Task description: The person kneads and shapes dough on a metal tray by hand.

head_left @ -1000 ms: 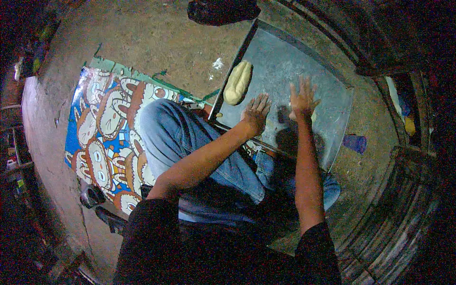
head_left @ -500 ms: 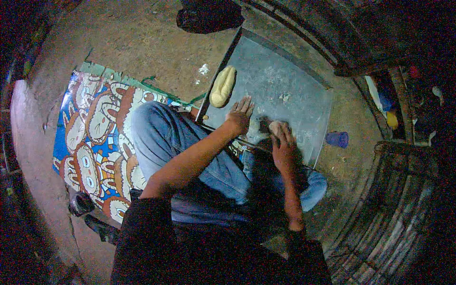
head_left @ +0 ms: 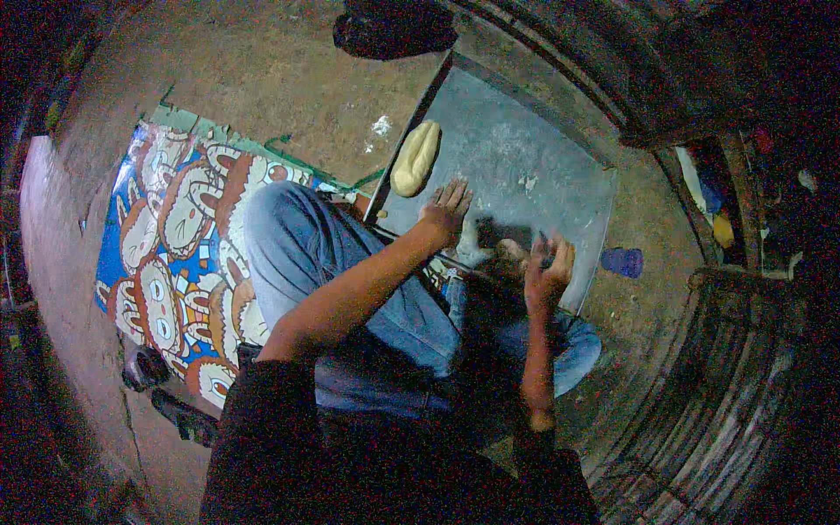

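A big, shallow grey metal tray point(head_left: 560, 144) dusted with flour lies in front of my crossed legs. Along its left rim rests a pale, elongated piece of dough point(head_left: 416, 159) with folds running lengthwise. My left hand point(head_left: 444, 213) lies flat on the near left part of the tray, fingers stretched, holding nothing. Over the near right part is my right hand point(head_left: 549, 267), slightly blurred, its fingers raised and apart. Just left of it, in shadow, a small pale lump, seemingly dough point(head_left: 511, 252), sits near the tray's close edge; its outline is hard to make out.
A purple cup point(head_left: 621, 262) stands on the floor right of the tray. A cartoon-printed sheet point(head_left: 166, 254) lies to the left under my knee. Dark footwear point(head_left: 179, 416) is at lower left, a black bundle point(head_left: 394, 31) beyond the tray, and a slatted wooden piece point(head_left: 700, 402) at right.
My right hand has moved right and a little nearer, off the small lump, and turned on its side. My left hand stays on the tray.
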Available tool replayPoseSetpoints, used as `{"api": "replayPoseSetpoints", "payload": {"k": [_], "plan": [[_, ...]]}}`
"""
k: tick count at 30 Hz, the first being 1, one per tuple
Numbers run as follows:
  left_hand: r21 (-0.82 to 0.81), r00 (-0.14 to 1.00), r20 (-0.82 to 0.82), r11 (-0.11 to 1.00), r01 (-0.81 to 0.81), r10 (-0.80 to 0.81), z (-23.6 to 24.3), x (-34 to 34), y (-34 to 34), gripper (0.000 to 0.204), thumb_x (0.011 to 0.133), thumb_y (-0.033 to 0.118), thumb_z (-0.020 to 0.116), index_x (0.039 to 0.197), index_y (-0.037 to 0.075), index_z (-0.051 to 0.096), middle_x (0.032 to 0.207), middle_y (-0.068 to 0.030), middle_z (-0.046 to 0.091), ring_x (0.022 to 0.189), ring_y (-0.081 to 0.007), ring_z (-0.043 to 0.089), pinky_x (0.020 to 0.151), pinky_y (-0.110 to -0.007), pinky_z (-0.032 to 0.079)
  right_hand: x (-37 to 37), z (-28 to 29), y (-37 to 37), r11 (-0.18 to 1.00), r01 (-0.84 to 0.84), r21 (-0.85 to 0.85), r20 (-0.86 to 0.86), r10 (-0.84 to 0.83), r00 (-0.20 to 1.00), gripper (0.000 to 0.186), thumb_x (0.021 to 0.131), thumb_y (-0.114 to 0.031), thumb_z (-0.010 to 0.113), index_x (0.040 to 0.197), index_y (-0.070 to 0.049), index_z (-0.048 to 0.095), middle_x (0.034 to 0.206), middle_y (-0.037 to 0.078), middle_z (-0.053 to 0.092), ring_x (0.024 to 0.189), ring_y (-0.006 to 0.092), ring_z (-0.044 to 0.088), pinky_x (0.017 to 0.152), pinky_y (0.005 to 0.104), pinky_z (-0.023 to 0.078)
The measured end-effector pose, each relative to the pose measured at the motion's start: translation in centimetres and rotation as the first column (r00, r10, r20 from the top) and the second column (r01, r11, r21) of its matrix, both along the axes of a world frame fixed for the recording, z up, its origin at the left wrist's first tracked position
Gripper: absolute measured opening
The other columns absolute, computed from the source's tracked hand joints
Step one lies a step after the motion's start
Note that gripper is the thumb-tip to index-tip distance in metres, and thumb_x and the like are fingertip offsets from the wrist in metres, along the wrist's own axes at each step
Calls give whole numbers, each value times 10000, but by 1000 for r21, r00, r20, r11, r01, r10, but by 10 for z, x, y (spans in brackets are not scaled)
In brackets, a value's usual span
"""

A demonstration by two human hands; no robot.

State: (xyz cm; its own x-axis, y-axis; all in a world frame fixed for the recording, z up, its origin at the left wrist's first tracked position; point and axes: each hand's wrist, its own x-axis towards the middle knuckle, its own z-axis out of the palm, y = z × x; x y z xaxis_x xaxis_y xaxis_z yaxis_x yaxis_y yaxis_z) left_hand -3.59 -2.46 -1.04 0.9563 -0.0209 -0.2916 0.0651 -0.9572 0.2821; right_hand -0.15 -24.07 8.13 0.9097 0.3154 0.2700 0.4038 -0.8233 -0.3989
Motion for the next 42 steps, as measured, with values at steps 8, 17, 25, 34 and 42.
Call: {"api": "replayPoseSetpoints", "payload": {"k": [8, 17, 25, 34, 42], "plan": [[-47, 982, 186, 999, -17, 25, -3, -7, 3, 742, 796, 222, 546, 1424, 16, 208, 1502, -201, 130, 1379, -342, 180, 1112, -467, 180, 20, -77, 46, 839, 0, -545, 93, 60, 994, 667, 887, -544, 453, 1434, -201, 284, 1507, 129, 198, 1358, 389, 233, 966, 698, 246], [-2, 1000, 8, 1000, -29, 29, 12, -6, -1, 694, 873, 229, 442, 1465, 64, 119, 1541, -132, 23, 1423, -284, 56, 1143, -412, 93, 65, -53, 80, 903, 1, -429, 36, 16, 999, 630, 915, -517, 403, 1438, -186, 288, 1531, 114, 126, 1404, 347, 108, 1047, 653, 121], [-95, 933, 357, 995, -18, 51, 6, -11, 3, 698, 761, 192, 565, 1379, -9, 308, 1462, -228, 249, 1346, -386, 266, 1079, -494, 263, 67, -77, 59, 895, -4, -446, 13, 11, 1000, 569, 940, -440, 401, 1444, -212, 267, 1537, 77, 122, 1398, 342, 144, 1039, 649, 168], [11, 998, -59, 1000, 14, -13, 23, -3, 1, 683, 897, 299, 456, 1466, 89, 143, 1544, -114, 32, 1425, -261, 47, 1139, -410, 82, -14, -48, -22, 878, -298, -375, -422, 124, 898, 500, 856, -139, 546, 1341, -117, 429, 1398, 167, 396, 1252, 372, 406, 990, 499, 362], [-109, 998, 44, 993, -38, 43, -23, 6, 0, 698, 908, 395, 445, 1462, 86, 154, 1542, -124, 33, 1421, -280, 67, 1138, -418, 96, -27, 4, -23, 963, -251, -93, -370, 201, 907, 338, 752, -207, 692, 1021, -27, 596, 1071, 156, 591, 967, 334, 574, 832, 419, 458]]}}
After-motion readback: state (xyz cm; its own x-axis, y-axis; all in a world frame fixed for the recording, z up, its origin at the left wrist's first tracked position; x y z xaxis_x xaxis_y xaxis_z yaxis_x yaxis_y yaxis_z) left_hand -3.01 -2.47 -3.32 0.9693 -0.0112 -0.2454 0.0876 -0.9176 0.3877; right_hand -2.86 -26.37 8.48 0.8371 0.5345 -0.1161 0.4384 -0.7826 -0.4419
